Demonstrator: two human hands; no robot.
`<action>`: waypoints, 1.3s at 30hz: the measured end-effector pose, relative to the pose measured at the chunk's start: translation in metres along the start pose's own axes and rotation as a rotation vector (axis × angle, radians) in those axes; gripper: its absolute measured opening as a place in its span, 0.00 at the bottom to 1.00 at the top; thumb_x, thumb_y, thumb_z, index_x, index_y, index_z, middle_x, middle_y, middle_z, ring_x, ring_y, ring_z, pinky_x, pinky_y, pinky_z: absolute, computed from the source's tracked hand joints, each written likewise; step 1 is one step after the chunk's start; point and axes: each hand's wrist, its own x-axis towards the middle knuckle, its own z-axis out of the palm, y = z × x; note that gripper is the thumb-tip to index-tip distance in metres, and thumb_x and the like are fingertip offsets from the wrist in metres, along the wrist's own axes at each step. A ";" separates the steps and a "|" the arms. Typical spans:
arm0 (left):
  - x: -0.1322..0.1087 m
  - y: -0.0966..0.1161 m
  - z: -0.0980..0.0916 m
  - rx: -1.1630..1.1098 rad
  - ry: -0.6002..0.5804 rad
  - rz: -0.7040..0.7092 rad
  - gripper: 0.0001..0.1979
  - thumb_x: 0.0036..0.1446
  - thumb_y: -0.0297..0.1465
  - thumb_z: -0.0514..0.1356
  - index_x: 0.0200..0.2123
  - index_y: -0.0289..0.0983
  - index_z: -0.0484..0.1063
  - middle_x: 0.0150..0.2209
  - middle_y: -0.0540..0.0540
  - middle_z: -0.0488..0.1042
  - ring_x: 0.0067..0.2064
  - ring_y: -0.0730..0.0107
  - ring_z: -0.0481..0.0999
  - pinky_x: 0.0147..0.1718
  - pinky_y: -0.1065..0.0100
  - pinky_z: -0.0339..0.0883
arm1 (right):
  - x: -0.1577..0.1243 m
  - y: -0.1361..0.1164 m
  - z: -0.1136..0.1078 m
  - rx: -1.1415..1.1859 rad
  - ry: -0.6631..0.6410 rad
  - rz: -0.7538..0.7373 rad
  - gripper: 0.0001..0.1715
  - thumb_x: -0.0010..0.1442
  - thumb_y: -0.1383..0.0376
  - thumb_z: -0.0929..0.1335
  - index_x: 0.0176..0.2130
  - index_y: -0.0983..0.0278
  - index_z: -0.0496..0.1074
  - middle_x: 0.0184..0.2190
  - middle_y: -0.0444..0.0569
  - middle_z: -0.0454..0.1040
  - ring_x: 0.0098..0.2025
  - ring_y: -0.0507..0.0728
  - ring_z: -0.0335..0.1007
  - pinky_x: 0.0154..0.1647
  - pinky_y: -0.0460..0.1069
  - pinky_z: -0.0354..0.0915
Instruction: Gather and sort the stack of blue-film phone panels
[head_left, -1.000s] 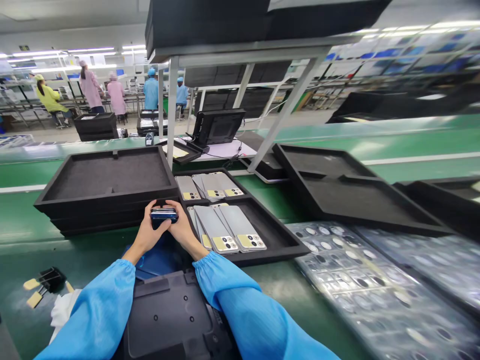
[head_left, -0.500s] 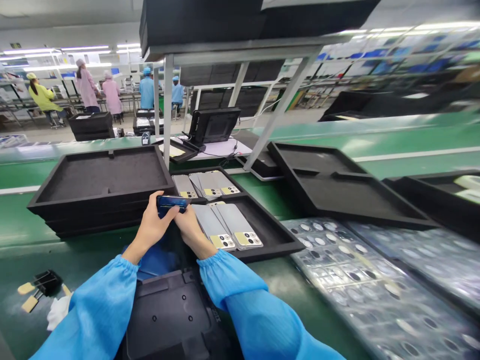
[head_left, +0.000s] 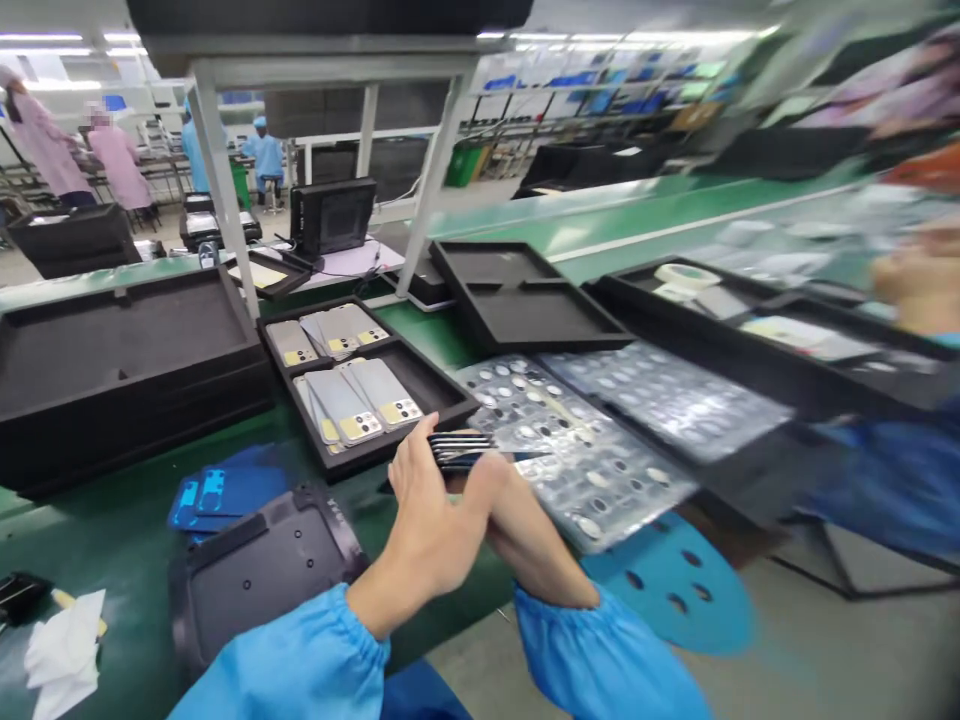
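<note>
Clasping one panel stack (head_left: 460, 446), left hand (head_left: 426, 520) and right hand (head_left: 504, 492), grip clamped on it, one two-compartment tray (head_left: 420, 378) near

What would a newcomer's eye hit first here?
Probably the stack of thin panels held between left hand and right hand, near centre. Then the black tray beyond, with silver phone-shaped panels fanned in both compartments, and shiny plastic sheets to its right.

Your bare left hand (head_left: 426, 520) grips a stack of thin, dark, pale-edged panels (head_left: 459, 444), your bare right hand (head_left: 504, 500) close beside it, its fingers mostly hidden; nearby, a black two-compartment tray (head_left: 417, 376) holds silver-grey phone-shaped panels (head_left: 341, 402).
</note>
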 end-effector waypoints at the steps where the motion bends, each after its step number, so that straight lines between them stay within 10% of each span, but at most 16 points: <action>1: -0.002 -0.010 0.010 -0.033 0.046 -0.013 0.37 0.60 0.51 0.56 0.65 0.35 0.56 0.67 0.32 0.59 0.71 0.48 0.52 0.70 0.47 0.40 | -0.005 0.007 -0.008 -0.023 0.015 0.002 0.16 0.44 0.59 0.78 0.32 0.62 0.75 0.29 0.49 0.79 0.39 0.66 0.77 0.43 0.59 0.74; 12: 0.009 -0.051 0.046 -0.191 0.313 0.029 0.27 0.63 0.54 0.47 0.48 0.38 0.67 0.52 0.38 0.73 0.56 0.53 0.72 0.58 0.54 0.63 | -0.018 0.050 -0.041 -0.102 0.056 -0.084 0.31 0.48 0.62 0.76 0.52 0.60 0.72 0.48 0.51 0.78 0.49 0.64 0.76 0.53 0.58 0.71; 18: 0.009 -0.064 0.043 -0.150 0.274 0.181 0.31 0.66 0.55 0.46 0.57 0.38 0.65 0.58 0.37 0.70 0.59 0.53 0.70 0.60 0.53 0.62 | -0.024 0.054 -0.036 -0.070 0.126 -0.266 0.41 0.56 0.49 0.74 0.62 0.59 0.63 0.60 0.57 0.69 0.60 0.67 0.69 0.58 0.60 0.68; 25: 0.002 -0.108 0.029 0.004 0.138 0.388 0.31 0.63 0.47 0.57 0.65 0.41 0.58 0.66 0.37 0.62 0.66 0.49 0.62 0.65 0.48 0.56 | -0.024 0.052 -0.028 -0.021 0.287 -0.421 0.14 0.65 0.53 0.69 0.42 0.60 0.76 0.56 0.53 0.71 0.60 0.63 0.67 0.58 0.58 0.65; 33: 0.007 -0.116 0.025 0.135 0.137 0.432 0.42 0.51 0.34 0.67 0.67 0.40 0.53 0.64 0.35 0.64 0.64 0.49 0.67 0.63 0.47 0.61 | -0.025 0.050 -0.040 -0.016 0.188 -0.371 0.24 0.67 0.47 0.64 0.31 0.61 0.74 0.53 0.54 0.74 0.51 0.64 0.74 0.49 0.59 0.71; 39: 0.006 -0.123 0.033 0.141 0.197 0.395 0.46 0.48 0.37 0.70 0.65 0.39 0.51 0.63 0.32 0.64 0.63 0.48 0.69 0.60 0.48 0.66 | -0.030 0.049 -0.033 -0.101 0.246 -0.416 0.24 0.65 0.49 0.67 0.56 0.57 0.69 0.60 0.55 0.68 0.62 0.65 0.66 0.62 0.62 0.62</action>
